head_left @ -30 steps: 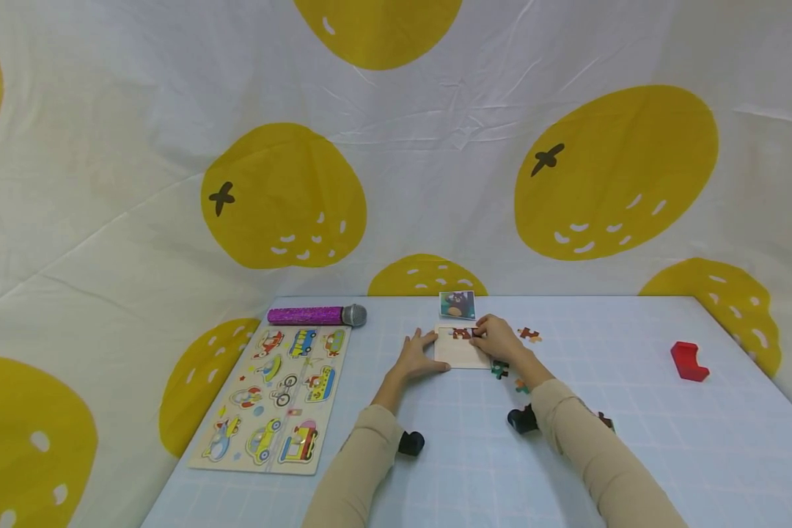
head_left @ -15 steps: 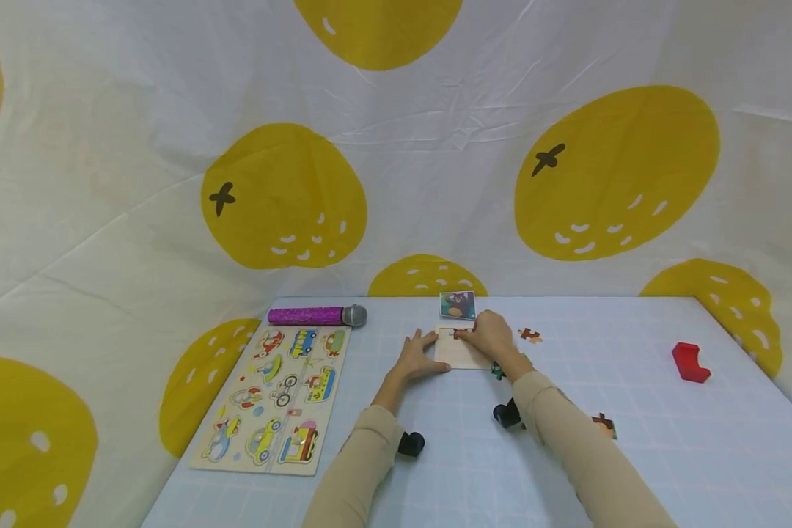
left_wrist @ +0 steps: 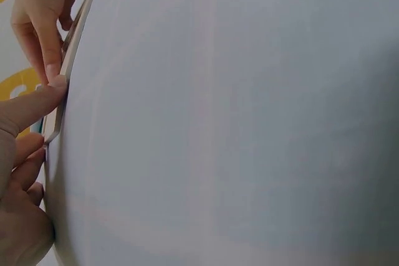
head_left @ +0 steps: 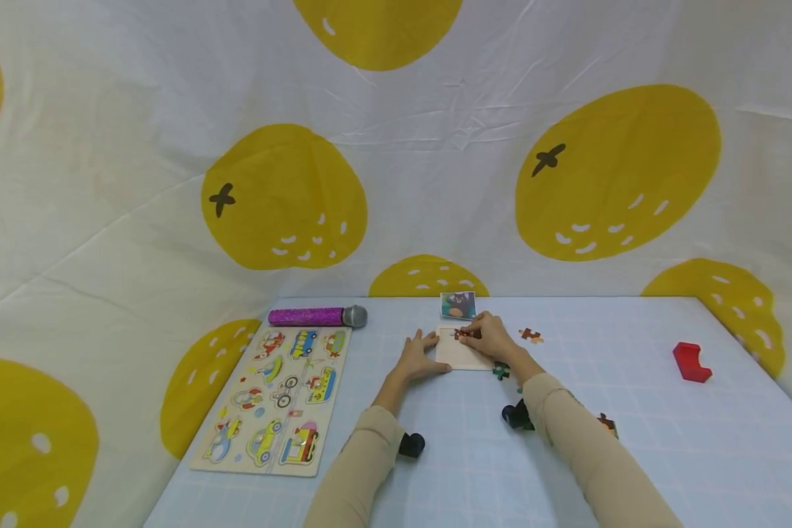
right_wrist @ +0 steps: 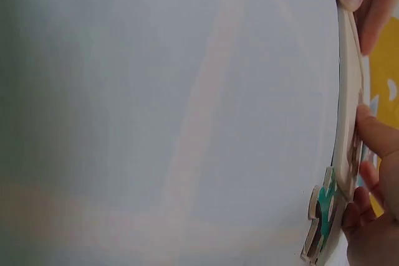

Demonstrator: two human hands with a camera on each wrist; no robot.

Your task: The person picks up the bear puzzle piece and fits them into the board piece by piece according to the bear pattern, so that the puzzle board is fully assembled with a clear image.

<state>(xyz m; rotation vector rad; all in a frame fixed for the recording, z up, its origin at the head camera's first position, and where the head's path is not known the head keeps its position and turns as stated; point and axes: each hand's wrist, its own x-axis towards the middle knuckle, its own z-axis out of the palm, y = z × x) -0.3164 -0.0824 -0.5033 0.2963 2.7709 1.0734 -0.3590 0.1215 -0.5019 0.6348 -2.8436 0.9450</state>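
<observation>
In the head view, a shallow wooden puzzle tray lies near the table's far edge. Brown jigsaw pieces sit along its back side. My left hand holds the tray's left side, thumb at the front edge and fingers spread by the left edge; the left wrist view shows the thumb on the tray's rim. Over the tray's back right, my right hand pinches a brown jigsaw piece, which its fingers partly hide. A green jigsaw piece lies against the tray's near right corner.
Behind the tray is a bear picture card. Loose jigsaw pieces lie to the right, another beside the right sleeve. A vehicle puzzle board and purple microphone occupy the left; a red block is far right.
My right hand first moved left across the tray's back side, then drew slightly back to the right, uncovering some of the brown pieces. My left hand stays in place on the tray.
</observation>
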